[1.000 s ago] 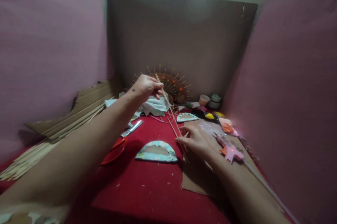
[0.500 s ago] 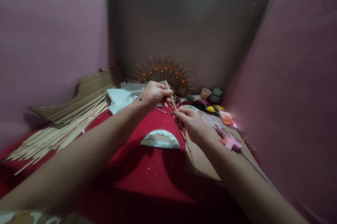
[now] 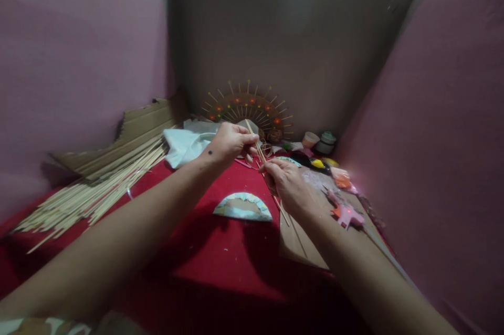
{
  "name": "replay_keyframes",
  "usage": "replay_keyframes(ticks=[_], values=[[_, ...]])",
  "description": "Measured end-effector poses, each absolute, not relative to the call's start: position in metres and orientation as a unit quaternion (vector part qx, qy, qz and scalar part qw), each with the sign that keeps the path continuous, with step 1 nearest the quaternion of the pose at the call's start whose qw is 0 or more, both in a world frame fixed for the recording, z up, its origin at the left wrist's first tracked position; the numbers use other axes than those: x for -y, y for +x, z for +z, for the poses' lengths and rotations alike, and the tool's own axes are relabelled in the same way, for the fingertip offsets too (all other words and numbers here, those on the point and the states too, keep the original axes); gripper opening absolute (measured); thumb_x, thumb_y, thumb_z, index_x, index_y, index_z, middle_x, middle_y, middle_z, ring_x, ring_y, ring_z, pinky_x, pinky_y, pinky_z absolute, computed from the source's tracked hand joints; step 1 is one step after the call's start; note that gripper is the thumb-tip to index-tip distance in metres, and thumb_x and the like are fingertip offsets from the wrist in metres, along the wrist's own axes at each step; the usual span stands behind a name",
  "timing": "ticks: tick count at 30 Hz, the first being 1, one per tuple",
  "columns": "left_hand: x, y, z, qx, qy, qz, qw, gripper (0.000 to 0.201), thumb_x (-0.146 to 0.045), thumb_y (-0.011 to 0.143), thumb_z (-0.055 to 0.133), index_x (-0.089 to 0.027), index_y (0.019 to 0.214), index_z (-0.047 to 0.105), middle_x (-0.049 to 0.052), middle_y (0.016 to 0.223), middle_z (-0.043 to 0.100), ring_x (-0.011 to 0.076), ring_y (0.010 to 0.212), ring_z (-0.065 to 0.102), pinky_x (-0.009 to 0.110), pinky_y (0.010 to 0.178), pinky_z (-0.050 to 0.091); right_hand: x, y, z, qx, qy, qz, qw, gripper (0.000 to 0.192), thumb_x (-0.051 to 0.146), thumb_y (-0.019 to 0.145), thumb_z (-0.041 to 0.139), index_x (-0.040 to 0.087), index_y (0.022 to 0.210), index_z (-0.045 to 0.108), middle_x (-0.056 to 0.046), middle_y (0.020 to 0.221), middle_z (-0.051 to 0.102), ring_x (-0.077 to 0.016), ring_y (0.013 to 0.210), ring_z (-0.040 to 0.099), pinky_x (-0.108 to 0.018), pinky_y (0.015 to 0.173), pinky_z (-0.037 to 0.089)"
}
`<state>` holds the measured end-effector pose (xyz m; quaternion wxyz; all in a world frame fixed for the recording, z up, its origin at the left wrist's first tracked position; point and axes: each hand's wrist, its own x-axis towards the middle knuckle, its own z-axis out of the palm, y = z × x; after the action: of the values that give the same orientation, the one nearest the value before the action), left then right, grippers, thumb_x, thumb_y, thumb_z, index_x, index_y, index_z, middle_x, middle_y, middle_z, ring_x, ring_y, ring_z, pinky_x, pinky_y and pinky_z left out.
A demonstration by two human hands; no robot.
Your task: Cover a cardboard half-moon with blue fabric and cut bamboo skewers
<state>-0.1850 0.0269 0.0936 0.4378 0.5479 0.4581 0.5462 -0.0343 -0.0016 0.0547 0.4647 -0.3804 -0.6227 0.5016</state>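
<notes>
Both of my hands are closed on a few thin wooden sticks (image 3: 260, 153), held at a slant above the red cloth. My left hand (image 3: 235, 142) pinches them near their upper ends. Lower down, my right hand (image 3: 286, 181) grips the same sticks, and their lower ends poke out beneath it. How many sticks there are, I cannot tell. Below the hands lies a half-round cardboard piece (image 3: 243, 206) edged with pale blue patterned material. A second, similar blue-edged piece (image 3: 290, 160) is partly hidden behind my right hand.
At left, a large pile of sticks (image 3: 98, 193) lies under corrugated cardboard (image 3: 137, 138), beside light blue cloth (image 3: 185, 146). A fan-shaped stick decoration (image 3: 248, 101) stands at the back. On the right are a cardboard sheet (image 3: 303, 243), a pink glue gun (image 3: 348, 215), a cup (image 3: 311, 139) and a jar (image 3: 326, 142).
My right hand has turned slightly, its fingers closing further around the sticks. The left hand stays nearly in place. The whole view has shifted a little.
</notes>
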Motion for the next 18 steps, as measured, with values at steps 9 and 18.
replay_keyframes(ticks=[9,18], values=[[-0.038,-0.202,0.086,-0.482,0.561,0.510,0.439,0.022,-0.010,0.084,0.057,-0.011,0.062,0.058,0.001,0.050,0.059,0.0095,0.041,0.054,0.022,0.043,0.046,-0.016,-0.030,0.037,0.572,-0.288,0.603,0.475,0.011,0.021,0.070,0.057,0.016,0.060,0.058,0.008,0.041,0.038,-0.0047,0.036,0.026,-0.020,0.035,0.016],[-0.074,-0.247,0.051,-0.611,0.636,0.324,0.343,0.021,-0.014,0.072,0.065,-0.014,0.053,0.058,0.002,0.044,0.056,0.0131,0.040,0.051,0.024,0.043,0.037,-0.030,-0.007,0.035,0.409,-0.272,0.753,0.437,0.008,0.023,0.066,0.062,0.015,0.066,0.060,0.009,0.042,0.036,-0.0040,0.037,0.021,-0.017,0.034,0.015]])
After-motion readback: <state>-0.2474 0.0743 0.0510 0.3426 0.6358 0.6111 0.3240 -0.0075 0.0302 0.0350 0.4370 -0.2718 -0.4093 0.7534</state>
